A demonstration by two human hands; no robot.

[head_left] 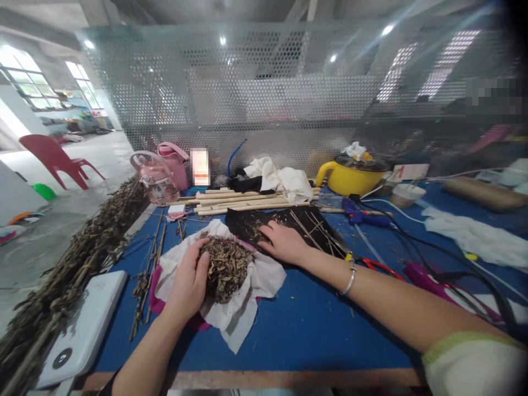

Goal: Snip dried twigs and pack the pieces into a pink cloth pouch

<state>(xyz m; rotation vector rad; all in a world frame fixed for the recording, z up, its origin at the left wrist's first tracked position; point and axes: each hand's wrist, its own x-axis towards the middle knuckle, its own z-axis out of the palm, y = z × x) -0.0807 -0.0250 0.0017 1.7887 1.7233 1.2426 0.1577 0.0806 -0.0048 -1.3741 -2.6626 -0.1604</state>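
A heap of dried, crumbled leaves (229, 267) lies on a white cloth (243, 322), with magenta fabric (157, 291) showing under its edges. My left hand (193, 269) rests against the heap's left side, its thumb and fingers apart and touching the leaves. To the right, my right hand (282, 242) lies palm down on a black cloth (317, 225), fingers spread among leaf crumbs. Thin dry stalks (315, 228) lie on the black cloth beside that hand. Red-handled scissors (377, 267) sit partly behind my right forearm.
Pale wooden sticks (247, 202) and crumpled white cloth (284, 179) lie behind. A yellow pot (355, 179), a blue glue gun (365, 214) and cables are at right. On the left are a white power bank (84, 330), bundled dried stalks (88, 242) and pink bottles (159, 176). Perforated metal panels (247, 99) stand behind.
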